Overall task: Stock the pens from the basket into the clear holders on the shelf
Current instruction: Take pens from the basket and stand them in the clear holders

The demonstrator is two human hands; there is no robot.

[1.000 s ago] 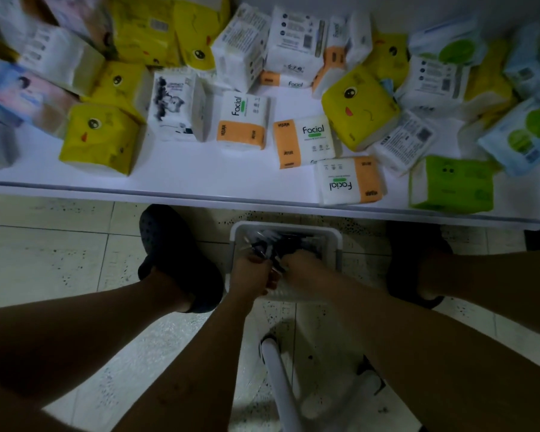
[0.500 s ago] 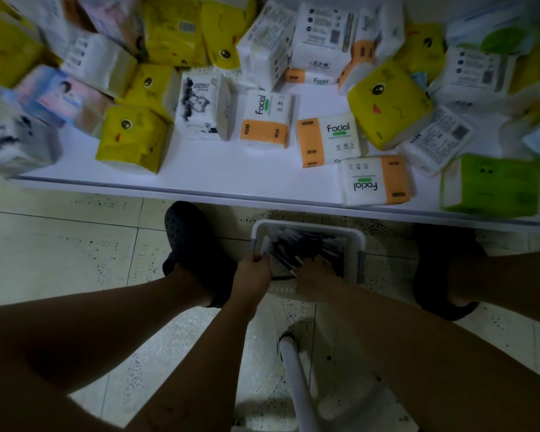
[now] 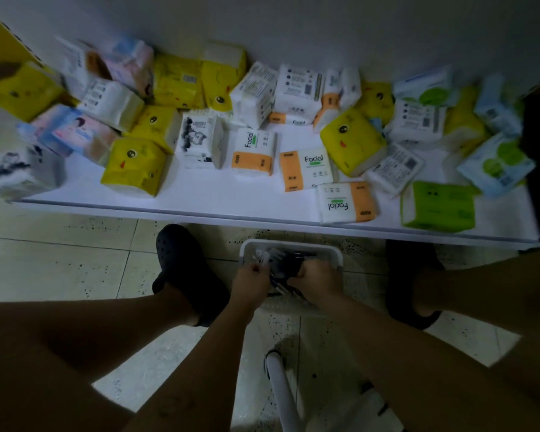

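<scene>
a long white shelf (image 3: 200, 194) runs across the upper half of the head view, over a pale speckled tile floor (image 3: 60, 260). soft plastic-wrapped tissue packs crowd the shelf from its back edge forward: a yellow pack with a cartoon face (image 3: 134, 165) towards the front left, a white and orange pack printed "facial" (image 3: 346, 202) at the front edge right of the middle, and a bright green pack (image 3: 438, 205) close to the front right corner.

two bare legs come in from the bottom corners, each foot in a black perforated clog (image 3: 181, 263), one on either side of a small white plastic basket (image 3: 293, 244) that sits on the floor just below the shelf's front edge. a white tube (image 3: 282, 394) rises from the bottom edge below it.

both hands are down in the basket, side by side. the right hand (image 3: 317, 277) has its fingers curled round a bunch of dark slim pens (image 3: 293, 258). the left hand (image 3: 251, 283) is curled too, at the basket's left side among pale-capped pens; blur hides whether it grips any.
</scene>
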